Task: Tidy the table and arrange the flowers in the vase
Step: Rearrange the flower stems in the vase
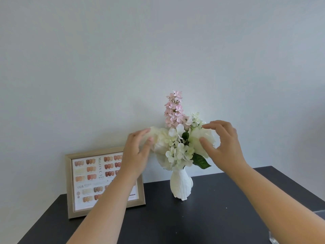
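Note:
A white ribbed vase [181, 186] stands upright on the dark table [202, 217], close to the wall. It holds a bunch of flowers: a tall pink spike [173, 110], small white blossoms [177, 148] in the middle and a large white bloom on each side. My left hand [138, 152] is at the left white bloom [161, 138], fingers spread and touching its petals. My right hand [223, 147] curls around the right white bloom [197, 138], thumb and fingertips resting on it without closing.
A gold-framed chart of nail colours [98, 182] leans against the wall, left of the vase and partly behind my left forearm. A clear object [274, 237] shows at the bottom right corner. The table's edges run diagonally on both sides.

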### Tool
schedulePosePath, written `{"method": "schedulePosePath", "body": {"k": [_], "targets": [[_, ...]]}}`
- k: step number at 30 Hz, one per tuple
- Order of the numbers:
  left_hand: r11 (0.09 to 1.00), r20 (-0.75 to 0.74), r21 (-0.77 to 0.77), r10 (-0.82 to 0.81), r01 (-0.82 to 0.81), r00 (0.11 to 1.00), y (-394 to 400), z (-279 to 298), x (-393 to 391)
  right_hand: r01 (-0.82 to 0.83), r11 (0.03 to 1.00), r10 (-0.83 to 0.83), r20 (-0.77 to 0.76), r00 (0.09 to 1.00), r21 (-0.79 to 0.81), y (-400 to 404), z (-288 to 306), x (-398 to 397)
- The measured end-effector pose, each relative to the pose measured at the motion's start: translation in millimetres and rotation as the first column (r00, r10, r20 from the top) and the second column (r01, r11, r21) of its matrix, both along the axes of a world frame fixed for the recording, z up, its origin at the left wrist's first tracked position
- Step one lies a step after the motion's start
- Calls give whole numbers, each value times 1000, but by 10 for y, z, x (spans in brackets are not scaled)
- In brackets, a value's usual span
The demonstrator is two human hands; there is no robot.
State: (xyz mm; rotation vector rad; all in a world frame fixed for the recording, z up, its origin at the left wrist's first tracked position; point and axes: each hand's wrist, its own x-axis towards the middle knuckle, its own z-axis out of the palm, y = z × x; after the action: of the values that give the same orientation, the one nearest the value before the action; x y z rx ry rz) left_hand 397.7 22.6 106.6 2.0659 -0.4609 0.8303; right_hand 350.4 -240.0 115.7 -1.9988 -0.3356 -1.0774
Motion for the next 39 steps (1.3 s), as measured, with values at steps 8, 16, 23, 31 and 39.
{"method": "schedulePosePath", "body": {"k": [8, 16, 23, 31, 39], "targets": [[922, -397, -386, -149, -17, 906, -81, 14, 331, 203, 776, -77, 230, 970, -598, 349, -163, -66], [940, -356, -342, -136, 7, 925, -101, 406, 577, 123, 863, -64, 136, 989, -491, 334, -11, 137], [994, -298, -109, -64, 32, 952, -319, 621, 632, -31, 905, 54, 42, 998, -425, 330, 10, 206], [995, -270, -95, -40, 15, 962, -266, 535, 518, -88, 930, 96, 5, 995, -357, 324, 41, 201], [994, -126, -107, 22, -36, 992, -180, 295, 92, -126, 971, 164, 179, 970, -205, 58, 243, 39]]}}
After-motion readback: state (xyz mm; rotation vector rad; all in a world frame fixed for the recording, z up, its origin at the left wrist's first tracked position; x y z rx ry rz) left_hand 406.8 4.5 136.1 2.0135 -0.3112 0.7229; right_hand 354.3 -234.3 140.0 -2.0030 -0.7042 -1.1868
